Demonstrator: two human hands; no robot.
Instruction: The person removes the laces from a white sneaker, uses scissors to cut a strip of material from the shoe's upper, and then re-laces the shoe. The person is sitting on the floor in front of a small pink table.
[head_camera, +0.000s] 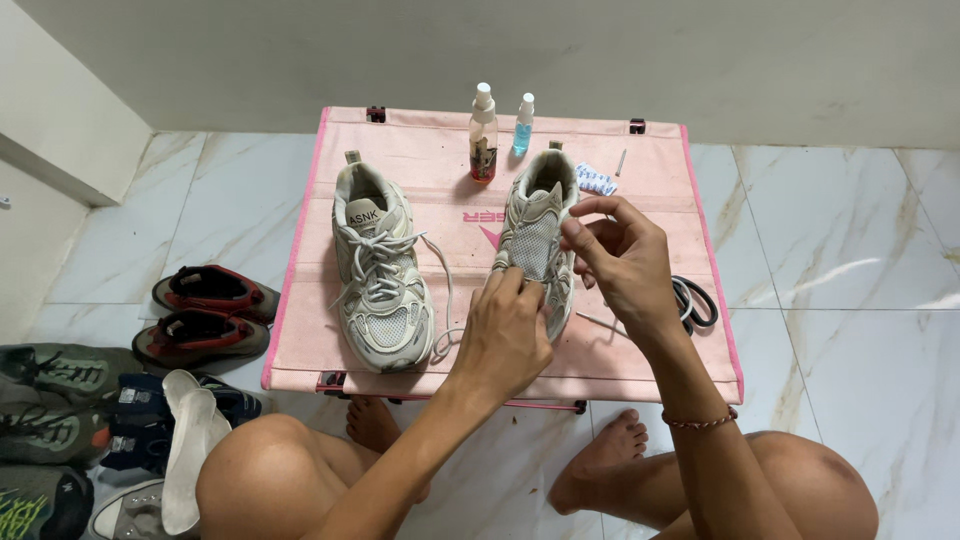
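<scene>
Unlaced sneaker in both my hands on the pink folding table.

My left hand (508, 335) presses down on the toe end of the unlaced sneaker (535, 235), fingers curled together over the upper. My right hand (622, 262) sits at its 3 o'clock side, thumb and forefinger pinched at the eyelet edge; what they pinch is too small to tell. The shoe lies sole down on the pink table (660, 190), long axis running 12 to 6, heel at 12, toe toward me. The laced sneaker (380, 265) lies parallel at its 9 o'clock, well apart. Two spray bottles (484, 135) stand at 12 o'clock, just beyond the heel. Black laces (697, 300) lie at 3 o'clock.
</scene>
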